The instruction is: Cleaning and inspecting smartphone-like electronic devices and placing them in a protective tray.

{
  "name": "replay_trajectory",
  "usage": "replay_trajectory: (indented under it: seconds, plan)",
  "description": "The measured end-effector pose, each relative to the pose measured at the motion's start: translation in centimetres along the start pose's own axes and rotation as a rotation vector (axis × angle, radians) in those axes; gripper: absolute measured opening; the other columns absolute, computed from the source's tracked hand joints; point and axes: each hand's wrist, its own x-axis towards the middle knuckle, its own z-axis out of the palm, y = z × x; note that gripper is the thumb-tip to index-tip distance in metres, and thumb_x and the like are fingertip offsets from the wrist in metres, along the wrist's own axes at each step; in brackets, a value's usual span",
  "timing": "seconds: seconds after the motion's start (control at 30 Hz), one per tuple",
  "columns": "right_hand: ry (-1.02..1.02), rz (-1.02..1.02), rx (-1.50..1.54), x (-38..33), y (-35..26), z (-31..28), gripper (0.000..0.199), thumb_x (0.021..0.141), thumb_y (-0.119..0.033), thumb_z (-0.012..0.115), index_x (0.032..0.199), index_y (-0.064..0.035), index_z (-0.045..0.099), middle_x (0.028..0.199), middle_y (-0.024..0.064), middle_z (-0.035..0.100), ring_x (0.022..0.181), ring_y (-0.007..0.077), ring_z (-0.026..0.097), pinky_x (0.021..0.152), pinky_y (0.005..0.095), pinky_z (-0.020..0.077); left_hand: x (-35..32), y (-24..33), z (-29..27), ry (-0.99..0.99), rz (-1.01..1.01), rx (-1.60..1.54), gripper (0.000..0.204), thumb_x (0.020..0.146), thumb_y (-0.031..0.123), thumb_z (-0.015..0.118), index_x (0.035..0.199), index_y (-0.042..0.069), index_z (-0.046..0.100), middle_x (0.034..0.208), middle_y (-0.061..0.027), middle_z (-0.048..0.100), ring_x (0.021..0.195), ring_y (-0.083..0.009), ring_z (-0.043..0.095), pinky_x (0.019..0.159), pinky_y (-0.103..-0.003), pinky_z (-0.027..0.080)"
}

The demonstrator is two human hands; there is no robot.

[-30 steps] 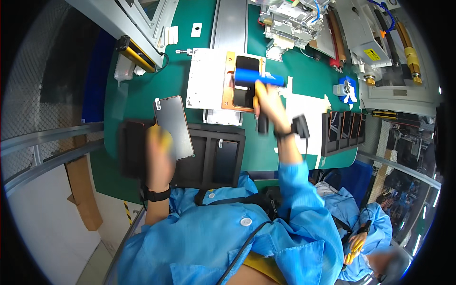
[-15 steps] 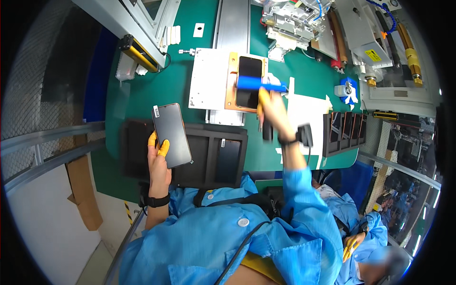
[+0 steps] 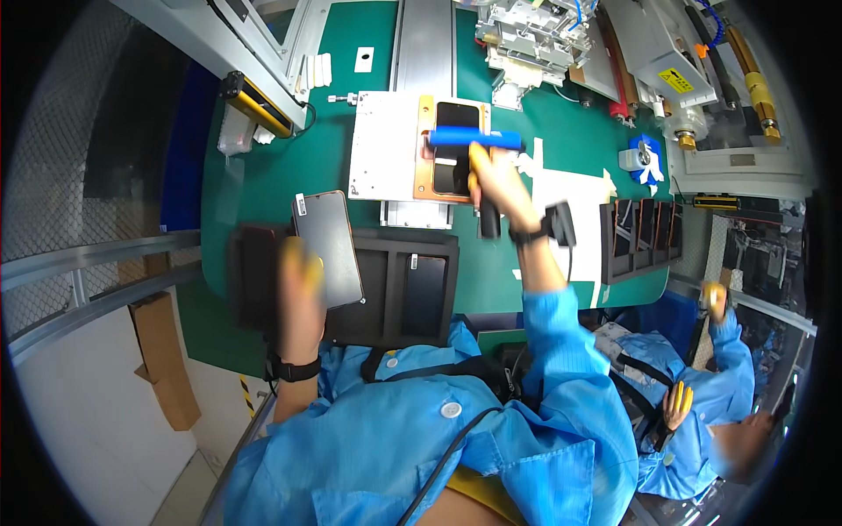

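While the right hand point(image 3: 498, 180) has its fingers clamped on the handle of a blue roller point(image 3: 474, 137) above a phone point(image 3: 451, 181) seemingly steadied by an orange fixture point(image 3: 424, 118) on the bench point(image 3: 263, 180), the left hand point(image 3: 301, 302), its grip too blurred to tell, meets a second phone point(image 3: 331, 241).

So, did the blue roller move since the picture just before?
Yes. Against the orange frame, the blue roller has moved farther up the picture, nearer the frame's top edge.
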Motion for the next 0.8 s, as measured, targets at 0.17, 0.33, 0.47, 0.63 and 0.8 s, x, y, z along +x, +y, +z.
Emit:
replay_trajectory:
  seconds: [0.17, 0.33, 0.47, 0.63, 0.8]
  plan:
    - [0.129, 0.248, -0.034, -10.2, 4.7, -0.1, 0.027, 0.087, -0.026, 0.047, 0.086, 0.0011, 0.047, 0.047, 0.0067, 0.048, 0.035, 0.0143, 0.048, 0.034, 0.0269, 0.0370, 1.3, -0.6, 1.0, -0.069, -0.048, -0.026, 0.038, 0.086, 0.005, 0.047, 0.123, 0.007, 0.038, 0.111, -0.0081, 0.050, 0.102, -0.0145, 0.050, 0.086, -0.026, 0.044]
    - [0.544, 0.323, 0.293, -8.6, 12.3, -7.3, 0.024, 0.089, -0.027, 0.043, 0.081, -0.0037, 0.042, 0.052, 0.0049, 0.044, 0.036, 0.0120, 0.042, 0.032, 0.0251, 0.0351, 1.4, -0.6, 1.7, -0.075, -0.047, 0.007, 0.038, 0.086, 0.004, 0.048, 0.122, 0.007, 0.038, 0.112, -0.0076, 0.050, 0.102, -0.0147, 0.050, 0.086, -0.027, 0.044]
    - [0.673, 0.410, 0.359, -7.5, 17.1, -7.5, 0.023, 0.088, -0.025, 0.044, 0.082, -0.0030, 0.041, 0.054, 0.0059, 0.044, 0.037, 0.0129, 0.042, 0.032, 0.0261, 0.0354, 1.1, -0.8, 2.4, -0.096, -0.046, 0.026, 0.039, 0.084, 0.004, 0.047, 0.122, 0.009, 0.039, 0.114, -0.0086, 0.048, 0.103, -0.0152, 0.048, 0.088, -0.028, 0.040]
    - [0.683, 0.361, -0.027, -6.7, 17.0, -6.5, 0.022, 0.087, -0.019, 0.044, 0.081, 0.0014, 0.042, 0.055, 0.0074, 0.048, 0.037, 0.0150, 0.047, 0.032, 0.0285, 0.0393, 1.0, -0.9, 2.6, -0.132, -0.050, -0.017, 0.038, 0.085, 0.005, 0.047, 0.122, 0.008, 0.039, 0.114, -0.0077, 0.048, 0.103, -0.0148, 0.049, 0.087, -0.028, 0.041]
    - [0.740, 0.299, 0.180, -6.0, 23.5, -12.6, 0.025, 0.086, -0.022, 0.045, 0.071, -0.0019, 0.041, 0.047, 0.0065, 0.045, 0.035, 0.0156, 0.045, 0.033, 0.0288, 0.0400, 1.0, -0.8, 3.9, -0.222, -0.037, -0.120, 0.034, 0.088, 0.014, 0.047, 0.121, 0.006, 0.040, 0.112, -0.0051, 0.049, 0.101, -0.0118, 0.049, 0.085, -0.026, 0.042]
